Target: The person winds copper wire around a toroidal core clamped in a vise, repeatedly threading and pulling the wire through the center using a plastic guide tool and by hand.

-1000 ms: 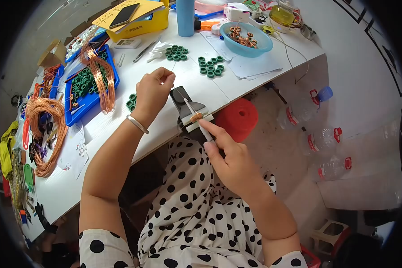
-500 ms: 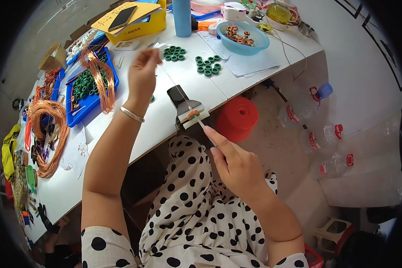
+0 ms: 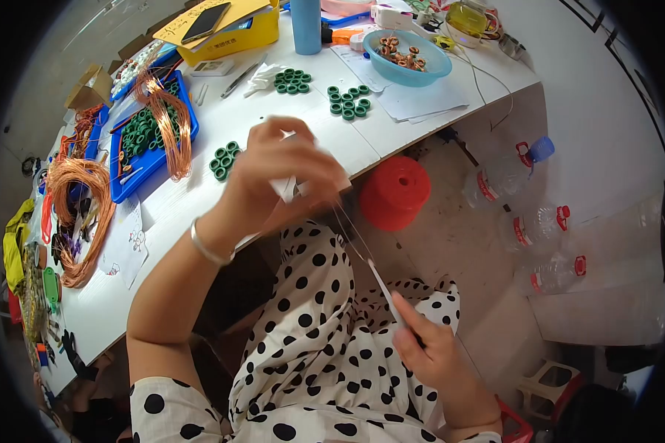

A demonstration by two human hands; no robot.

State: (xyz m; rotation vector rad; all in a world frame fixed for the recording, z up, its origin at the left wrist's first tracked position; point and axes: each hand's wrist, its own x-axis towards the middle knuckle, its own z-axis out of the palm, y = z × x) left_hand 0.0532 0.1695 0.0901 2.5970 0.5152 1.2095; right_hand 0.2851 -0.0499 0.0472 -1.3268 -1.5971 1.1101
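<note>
My right hand (image 3: 428,345) is closed around a slim, pale hook tool (image 3: 383,286), held over my lap. From the tool's tip a thin wire loop (image 3: 347,221) stretches up to the area under my left hand (image 3: 284,162). That hand hovers above the table edge with bent fingers, smeared by motion. It mostly hides the small clamp stand and whatever sits in it. Beside my left wrist lies a group of green rings (image 3: 224,159). Two further groups of green rings (image 3: 292,81) and more green rings (image 3: 348,102) lie farther back on the white table (image 3: 318,140).
At left are a blue tray (image 3: 129,184) of green rings, a copper wire bundle (image 3: 174,140) and a copper coil (image 3: 100,203). A light-blue bowl (image 3: 414,71) holds copper-wound rings. Below the table edge stands a red stool (image 3: 394,203); plastic bottles (image 3: 536,229) stand at right.
My right hand has drawn the hook tool down and right, away from the clamp, with the wire loop stretched behind it. My left hand has moved right and down, over the clamp.
</note>
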